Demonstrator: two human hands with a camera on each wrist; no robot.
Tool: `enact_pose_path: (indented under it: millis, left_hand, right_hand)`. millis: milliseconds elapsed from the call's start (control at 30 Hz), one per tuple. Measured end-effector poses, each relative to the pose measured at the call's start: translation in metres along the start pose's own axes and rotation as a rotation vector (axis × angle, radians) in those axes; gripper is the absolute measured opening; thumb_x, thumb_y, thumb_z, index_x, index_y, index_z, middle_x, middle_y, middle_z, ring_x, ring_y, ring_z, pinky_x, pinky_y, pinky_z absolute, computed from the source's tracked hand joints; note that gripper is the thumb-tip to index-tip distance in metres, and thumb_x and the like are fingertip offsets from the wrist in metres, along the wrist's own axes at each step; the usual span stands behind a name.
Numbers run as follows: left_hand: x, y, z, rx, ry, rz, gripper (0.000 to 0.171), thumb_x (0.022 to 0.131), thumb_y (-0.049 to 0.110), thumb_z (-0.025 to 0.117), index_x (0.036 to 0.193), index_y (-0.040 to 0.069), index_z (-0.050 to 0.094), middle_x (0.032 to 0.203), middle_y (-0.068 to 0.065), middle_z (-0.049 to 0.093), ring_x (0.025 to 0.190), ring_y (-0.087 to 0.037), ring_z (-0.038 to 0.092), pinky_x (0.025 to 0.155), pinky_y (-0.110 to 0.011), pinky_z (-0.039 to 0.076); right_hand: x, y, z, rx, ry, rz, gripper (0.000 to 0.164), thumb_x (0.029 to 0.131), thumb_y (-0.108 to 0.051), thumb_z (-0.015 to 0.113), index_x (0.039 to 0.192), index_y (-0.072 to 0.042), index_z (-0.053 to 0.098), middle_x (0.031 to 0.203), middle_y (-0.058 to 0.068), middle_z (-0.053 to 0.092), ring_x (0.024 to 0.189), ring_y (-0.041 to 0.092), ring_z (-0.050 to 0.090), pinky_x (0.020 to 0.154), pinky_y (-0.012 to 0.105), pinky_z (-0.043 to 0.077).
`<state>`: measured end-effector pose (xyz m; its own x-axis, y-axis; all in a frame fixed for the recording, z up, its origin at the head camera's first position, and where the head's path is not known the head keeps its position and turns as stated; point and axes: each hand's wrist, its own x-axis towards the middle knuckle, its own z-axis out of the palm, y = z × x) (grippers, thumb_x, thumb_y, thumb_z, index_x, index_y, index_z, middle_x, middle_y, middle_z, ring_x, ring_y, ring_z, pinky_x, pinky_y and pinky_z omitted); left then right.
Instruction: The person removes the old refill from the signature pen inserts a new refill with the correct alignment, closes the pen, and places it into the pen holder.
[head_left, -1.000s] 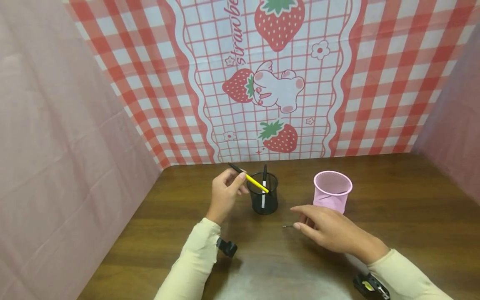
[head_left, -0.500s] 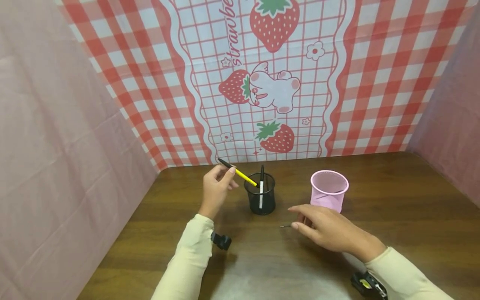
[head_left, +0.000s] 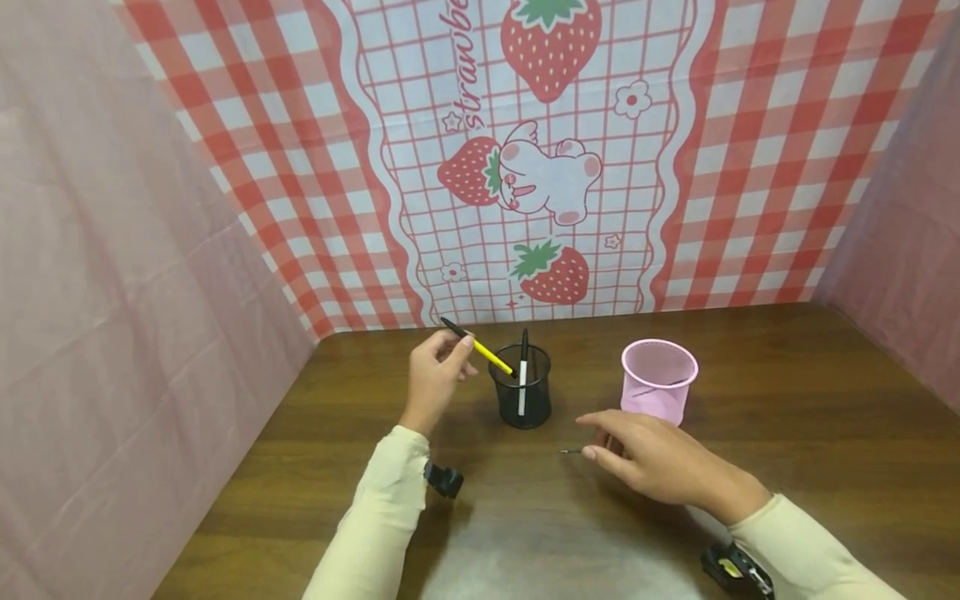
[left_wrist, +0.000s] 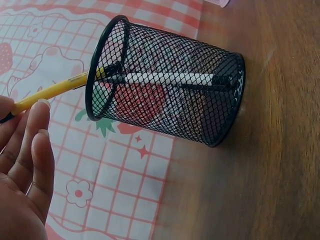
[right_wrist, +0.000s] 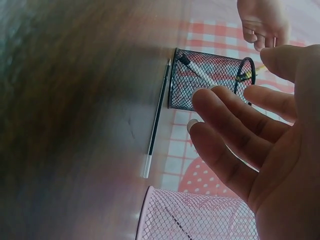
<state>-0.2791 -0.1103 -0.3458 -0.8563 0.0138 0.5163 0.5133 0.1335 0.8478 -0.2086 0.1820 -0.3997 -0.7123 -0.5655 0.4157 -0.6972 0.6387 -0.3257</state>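
Note:
Between thumb and fingers, my left hand point(head_left: 433, 377) pinches a yellow pen point(head_left: 491, 356) with black ends. The pen slants down, and its lower end is inside the mouth of a black mesh pen holder point(left_wrist: 165, 112). A white pen point(head_left: 522, 379) with a black top stands in that holder. My right hand point(head_left: 660, 458) is over the table with its fingers loosely bent and apart. Below them a thin pen refill point(right_wrist: 157, 117), dark with a clear end, lies on the table; in the head view only its tip shows past the thumb.
A pink mesh pen holder point(head_left: 654, 404) stands just behind my right hand, with a thin dark stick point(right_wrist: 178, 223) inside. A red-and-white strawberry cloth point(head_left: 555, 275) hangs behind the wooden table point(head_left: 360, 517). Pink cloth point(head_left: 150, 333) hangs at both sides.
My left hand has drawn slightly left with the yellow pen, whose lower end shifted from across the holder's right side to its left half. The right hand keeps its pose.

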Motion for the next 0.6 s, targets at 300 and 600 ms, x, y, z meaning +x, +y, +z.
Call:
enact_pose_path:
  millis: [300, 600]
  left_hand:
    - [0.004, -0.001, 0.004, 0.071, -0.007, -0.036, 0.015, 0.096, 0.004, 0.067, 0.103, -0.008, 0.072, 0.073, -0.019, 0.068, 0.060, -0.039, 0.066, 0.055, -0.037, 0.055]
    - [0.001, -0.006, 0.012, 0.083, -0.048, -0.032, 0.016, 0.095, 0.001, 0.066, 0.105, -0.010, 0.071, 0.092, -0.026, 0.071, 0.057, -0.007, 0.061, 0.060, -0.031, 0.059]
  right_hand:
    - [0.001, -0.001, 0.001, 0.003, -0.021, 0.005, 0.033, 0.098, -0.030, 0.067, 0.124, -0.010, 0.066, 0.085, -0.021, 0.056, 0.075, -0.005, 0.054, 0.066, 0.024, 0.051]
    - [0.001, -0.002, 0.002, 0.012, -0.025, -0.001, 0.033, 0.098, -0.030, 0.067, 0.124, -0.010, 0.066, 0.085, -0.021, 0.057, 0.075, -0.005, 0.054, 0.066, 0.024, 0.052]
